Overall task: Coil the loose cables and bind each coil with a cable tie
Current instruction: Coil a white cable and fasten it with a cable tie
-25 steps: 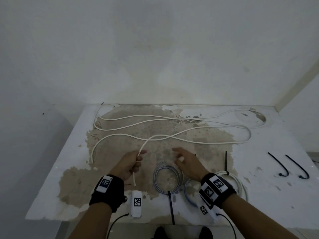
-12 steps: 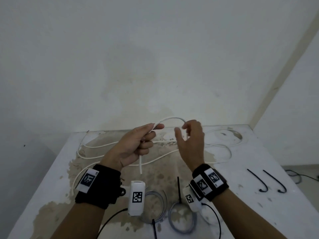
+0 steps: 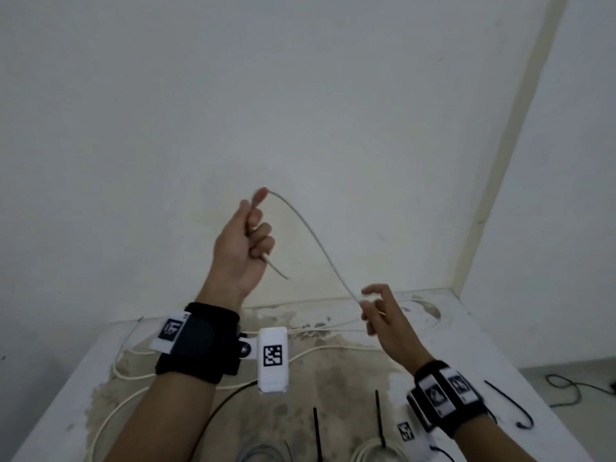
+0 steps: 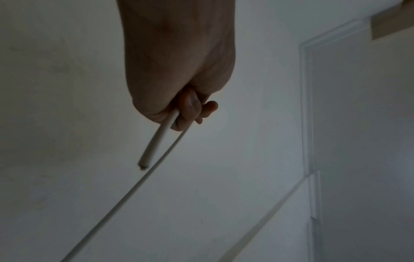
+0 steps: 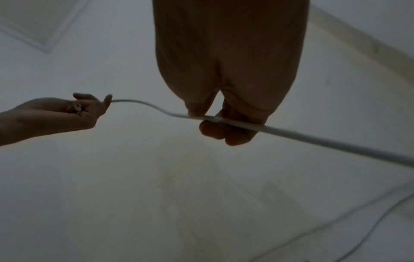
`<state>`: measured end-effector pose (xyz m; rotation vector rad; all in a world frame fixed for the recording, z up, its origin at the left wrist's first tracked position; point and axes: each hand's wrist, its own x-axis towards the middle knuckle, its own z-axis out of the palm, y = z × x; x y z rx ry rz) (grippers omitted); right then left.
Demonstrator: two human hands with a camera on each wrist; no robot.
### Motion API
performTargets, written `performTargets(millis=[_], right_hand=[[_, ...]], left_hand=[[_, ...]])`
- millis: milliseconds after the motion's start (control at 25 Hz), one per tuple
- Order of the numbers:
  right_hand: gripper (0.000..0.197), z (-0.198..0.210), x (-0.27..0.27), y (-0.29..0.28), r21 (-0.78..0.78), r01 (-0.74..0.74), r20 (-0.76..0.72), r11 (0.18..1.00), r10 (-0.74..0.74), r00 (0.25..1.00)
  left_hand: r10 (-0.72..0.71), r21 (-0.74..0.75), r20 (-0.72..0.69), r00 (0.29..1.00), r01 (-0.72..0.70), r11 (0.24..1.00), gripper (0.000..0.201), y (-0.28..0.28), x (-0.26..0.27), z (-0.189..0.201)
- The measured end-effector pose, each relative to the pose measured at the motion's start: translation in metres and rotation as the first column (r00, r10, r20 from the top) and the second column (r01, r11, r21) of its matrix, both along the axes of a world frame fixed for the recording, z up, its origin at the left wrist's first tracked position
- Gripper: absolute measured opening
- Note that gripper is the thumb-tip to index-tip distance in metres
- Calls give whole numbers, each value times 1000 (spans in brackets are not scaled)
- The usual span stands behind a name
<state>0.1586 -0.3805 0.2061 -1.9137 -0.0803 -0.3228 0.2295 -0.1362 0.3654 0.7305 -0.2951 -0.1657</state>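
White cable (image 3: 313, 235) slopes down-right from left hand (image 3: 243, 241) fist grip to right hand (image 3: 383, 315) pinch grip.

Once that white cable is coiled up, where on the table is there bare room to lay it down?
The barest patch is the table's right side, between the white cable's far loops and the hooked black ties. The left edge strip outside the cable loops is also free. The near middle is crowded: finished coils, upright black ties and both hands.
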Motion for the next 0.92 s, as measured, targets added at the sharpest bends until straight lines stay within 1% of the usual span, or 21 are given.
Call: performTargets(millis=[40,120,200,280,360,440,520,560,600,640,680,760,800,840,920], right_hand=[[11,1,-6,-15,-65,-33,-24,997,32,999],[16,15,-19,-36,-257,-117,-76,959,101,992],[19,40,-33,-43,-445,-193,-108,874,162,981],[20,76,-46,-39,-564,-241,-97,790,227,969],[19,111,-55,-35,-578,-243,1,779,298,954],[20,139,-56,-40,-573,-151,155,805,288,945],[16,157,-53,-48,-521,-70,250,851,230,940],[14,162,-52,-51,-487,-68,262,871,219,940],[13,163,-49,-52,-460,-81,264,884,223,938],[13,163,-47,-53,-433,-87,270,897,221,937],[14,160,-43,-53,-399,-75,282,914,200,938],[18,151,-35,-52,-305,-36,272,952,123,954],[20,145,-32,-51,-255,-40,246,966,105,964],[23,140,-31,-48,-210,-64,220,976,111,969],[27,130,-28,-39,-121,-93,199,988,116,973]], left_hand=[[60,-8,6,998,-60,998,32,2,7,2],[139,50,12,990,-140,989,32,-3,15,-3],[138,140,9,990,-138,980,31,-23,11,-14],[100,247,26,995,-104,964,30,-52,0,-24],[39,409,116,992,-84,908,32,-77,-14,-33],[-95,579,209,973,-45,814,35,-91,-29,-36],[-254,711,235,938,12,703,35,-96,-43,-35],[-313,758,228,922,33,651,35,-98,-49,-32],[-353,781,212,911,59,621,35,-98,-53,-29],[-380,773,171,909,115,623,36,-99,-55,-27],[-395,723,98,913,208,659,38,-100,-57,-26],[-450,535,-58,891,408,740,42,-98,-56,-24],[-473,457,-86,877,456,763,43,-96,-54,-24],[-477,415,-87,874,467,781,44,-95,-53,-24],[-415,398,-60,908,403,824,44,-96,-53,-28]])
